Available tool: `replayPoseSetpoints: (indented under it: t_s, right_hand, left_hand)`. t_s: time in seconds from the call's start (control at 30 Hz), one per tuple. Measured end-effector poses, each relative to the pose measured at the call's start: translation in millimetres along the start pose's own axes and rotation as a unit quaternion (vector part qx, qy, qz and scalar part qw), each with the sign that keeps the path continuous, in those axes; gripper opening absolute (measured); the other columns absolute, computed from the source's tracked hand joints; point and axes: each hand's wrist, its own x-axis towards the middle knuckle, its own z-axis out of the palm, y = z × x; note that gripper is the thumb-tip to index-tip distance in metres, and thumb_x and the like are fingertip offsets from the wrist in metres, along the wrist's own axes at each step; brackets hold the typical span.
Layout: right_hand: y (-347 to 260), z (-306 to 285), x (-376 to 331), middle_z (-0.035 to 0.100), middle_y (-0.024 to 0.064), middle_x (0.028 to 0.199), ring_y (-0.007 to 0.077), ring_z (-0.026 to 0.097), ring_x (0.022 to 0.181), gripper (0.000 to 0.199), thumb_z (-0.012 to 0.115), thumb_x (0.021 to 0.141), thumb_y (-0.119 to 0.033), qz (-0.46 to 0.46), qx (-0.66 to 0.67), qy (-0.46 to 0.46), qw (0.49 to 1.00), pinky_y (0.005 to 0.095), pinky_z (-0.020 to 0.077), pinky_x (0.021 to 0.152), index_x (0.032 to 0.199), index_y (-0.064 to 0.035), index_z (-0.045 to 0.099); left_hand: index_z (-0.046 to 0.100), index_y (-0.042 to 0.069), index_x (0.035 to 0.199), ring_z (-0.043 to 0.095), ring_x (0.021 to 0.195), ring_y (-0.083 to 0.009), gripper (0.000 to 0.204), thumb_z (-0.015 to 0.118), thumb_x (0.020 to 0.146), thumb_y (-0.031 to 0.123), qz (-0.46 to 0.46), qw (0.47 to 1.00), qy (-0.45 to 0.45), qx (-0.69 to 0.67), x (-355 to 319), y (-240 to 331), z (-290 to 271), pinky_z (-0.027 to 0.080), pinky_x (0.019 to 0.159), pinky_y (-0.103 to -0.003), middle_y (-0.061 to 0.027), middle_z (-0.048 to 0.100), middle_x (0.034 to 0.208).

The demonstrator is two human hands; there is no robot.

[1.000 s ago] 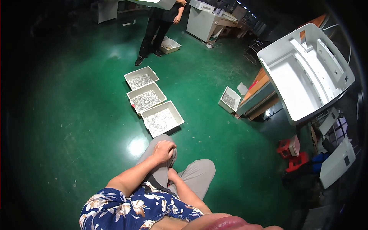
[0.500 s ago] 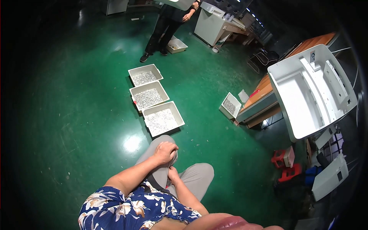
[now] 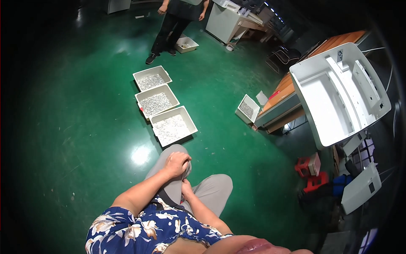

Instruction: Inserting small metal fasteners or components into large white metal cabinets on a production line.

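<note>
My left hand rests on top of my raised left knee, in grey trousers, with its fingers draped loosely over the cloth and nothing held. Lower down, my right hand lies against the inside of the left leg; its fingers are mostly hidden behind it. Just beyond the knee, three pale plastic bins stand in a row on the green floor. Many small whitish and grey pieces cover their bottoms, too small to make out.
Another person stands past the bins, with a further bin behind their feet. A smaller bin sits beside a wooden-topped bench. At the right are a large white plastic housing and red stools.
The whole view has shifted a little, so the scene sits further left and higher. The other person's two hands now show, lowered at their sides. My hands stay in place.
</note>
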Motion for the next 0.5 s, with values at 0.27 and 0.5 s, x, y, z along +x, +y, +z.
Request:
replayPoseSetpoints:
  t_s: [0.27,0.5]
  right_hand:
    - [-1,-7,0,0.058,0.0131,0.087,0.0198,0.055,0.076,0.026,0.048,0.079,-0.014,-0.093,-0.225,0.078,0.967,0.0307,0.0447,0.064,0.098,0.0035,0.051]
    - [3,-5,-2,0.057,0.0122,0.086,0.0208,0.057,0.071,0.025,0.047,0.081,-0.012,-0.024,-0.023,0.014,0.999,0.0318,0.0473,0.06,0.102,0.0017,0.047]
  left_hand:
    - [0.056,0.011,0.079,0.053,0.075,-0.0248,0.01,0.054,0.069,0.011,0.0,1.0,0.002,0.001,0,5,0,0.04,0.069,-0.037,-0.0057,0.057,0.076]
    - [0.056,0.011,0.08,0.053,0.074,-0.0256,0.011,0.054,0.069,0.011,0.0,1.0,0.002,0.004,-3,5,2,0.039,0.068,-0.038,-0.0061,0.057,0.076]
